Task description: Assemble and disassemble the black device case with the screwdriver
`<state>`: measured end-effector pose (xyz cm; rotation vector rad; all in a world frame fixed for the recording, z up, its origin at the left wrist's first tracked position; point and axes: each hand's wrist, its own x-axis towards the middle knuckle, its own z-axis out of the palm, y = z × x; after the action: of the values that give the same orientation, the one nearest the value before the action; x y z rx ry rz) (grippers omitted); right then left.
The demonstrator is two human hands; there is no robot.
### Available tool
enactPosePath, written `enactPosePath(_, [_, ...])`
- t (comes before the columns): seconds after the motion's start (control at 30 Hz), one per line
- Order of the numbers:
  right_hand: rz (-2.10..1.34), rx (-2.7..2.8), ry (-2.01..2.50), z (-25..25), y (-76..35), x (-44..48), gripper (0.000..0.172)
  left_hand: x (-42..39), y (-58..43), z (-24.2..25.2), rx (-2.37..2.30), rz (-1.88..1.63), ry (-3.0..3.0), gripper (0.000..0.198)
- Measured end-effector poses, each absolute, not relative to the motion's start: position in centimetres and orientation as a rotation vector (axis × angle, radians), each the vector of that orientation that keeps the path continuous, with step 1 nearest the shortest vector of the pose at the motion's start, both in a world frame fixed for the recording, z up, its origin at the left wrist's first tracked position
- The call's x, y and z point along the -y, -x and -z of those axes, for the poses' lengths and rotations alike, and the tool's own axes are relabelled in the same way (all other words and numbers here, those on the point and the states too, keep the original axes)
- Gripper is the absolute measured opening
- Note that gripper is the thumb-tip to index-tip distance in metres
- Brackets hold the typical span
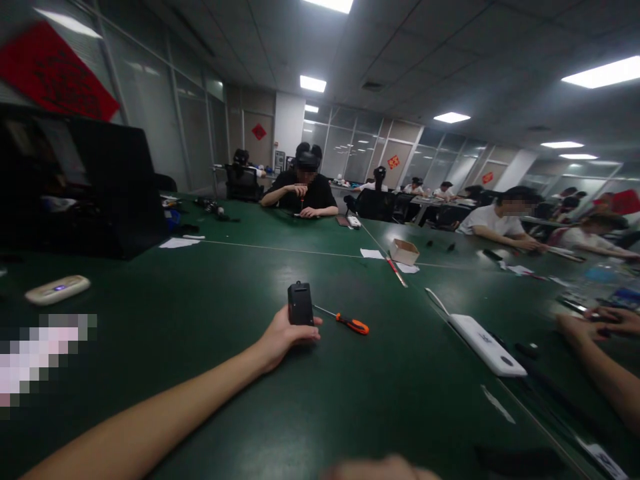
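My left hand [284, 335] is closed around a small black box-like device [300, 303], held upright above the green tabletop. The device has a small loop at its top edge and a slot in its face. Just to its right lies a screwdriver [353, 324] with an orange and black handle, its shaft pointing toward the device. Part of my right hand [383, 471] shows as a blur at the bottom edge. Its fingers cannot be made out, and whether it holds anything is hidden.
A white power bank-like device [487, 345] with a cable lies right, near a co-worker's hands [597, 325]. A small open box [404, 251] stands beyond the screwdriver. Left are a cream oval device [58, 290] and a large black screen or case [125, 193]. Another person works opposite.
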<state>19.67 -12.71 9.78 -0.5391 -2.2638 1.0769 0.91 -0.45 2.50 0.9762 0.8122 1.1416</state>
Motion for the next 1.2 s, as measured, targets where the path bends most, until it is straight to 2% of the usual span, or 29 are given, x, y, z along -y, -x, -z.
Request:
enactPosePath(0.07, [-0.954,2.31,0.6,-10.1,-19.7,9.2,0.025,0.3,-0.8,-2.5,-0.809,-1.2,-0.974,0.051])
enactPosePath(0.13, [-0.376,2.444,0.906,-10.0,-20.6,5.2,0.032,-0.1,-0.7,-2.5,-0.812,-1.257,-0.94,0.048])
enactPosePath(0.2, [-0.081,2.449,1.332,-9.5,-22.1,1.7,0.046,-0.9,-0.5,-2.5,-0.804,-1.28,-0.91,0.045])
enactPosePath(0.27, [-0.173,2.492,1.545,-8.4,-23.4,-0.7,0.055,-2.1,-0.2,-2.7,-0.789,-1.3,-0.899,0.044])
enactPosePath(0.43, [-0.53,2.505,1.421,-6.5,-23.9,-3.6,0.02,-6.0,0.4,-2.9,-0.744,-1.343,-0.886,0.043])
enactPosePath(0.57, [-0.924,2.322,1.281,-6.6,-22.6,-6.0,0.013,-8.6,0.3,-3.0,-0.681,-1.312,-0.845,0.042])
enactPosePath(0.67, [-1.173,2.122,1.142,-6.6,-21.5,-7.4,0.018,-9.4,0.4,-3.0,-0.628,-1.258,-0.772,0.037])
enactPosePath(0.73, [-1.246,1.999,1.058,-6.4,-20.8,-7.8,0.029,-9.3,0.7,-3.1,-0.603,-1.219,-0.72,0.035])
enactPosePath(0.87, [-1.535,1.575,0.874,-6.1,-19.6,-7.5,0.07,-8.7,1.3,-3.0,-0.561,-1.169,-0.609,0.036])
enactPosePath(0.9, [-1.602,1.465,0.843,-6.2,-19.3,-7.3,0.068,-8.6,1.3,-2.9,-0.548,-1.164,-0.582,0.038])
enactPosePath(1.0, [-1.732,1.19,0.785,-7.4,-18.7,-7.0,0.028,-8.7,1.0,-2.4,-0.578,-1.182,-0.619,0.043])
enactPosePath(1.03, [-1.797,1.117,0.732,-7.9,-18.6,-7.0,0.026,-8.8,0.8,-2.3,-0.604,-1.194,-0.64,0.044])
enactPosePath(1.13, [-1.797,1.05,0.572,-9.1,-18.5,-7.2,0.044,-8.9,0.3,-2.2,-0.653,-1.215,-0.692,0.043])
enactPosePath(1.2, [-1.693,1.143,0.599,-9.0,-18.5,-7.4,0.048,-8.8,0.2,-2.5,-0.683,-1.208,-0.701,0.043])
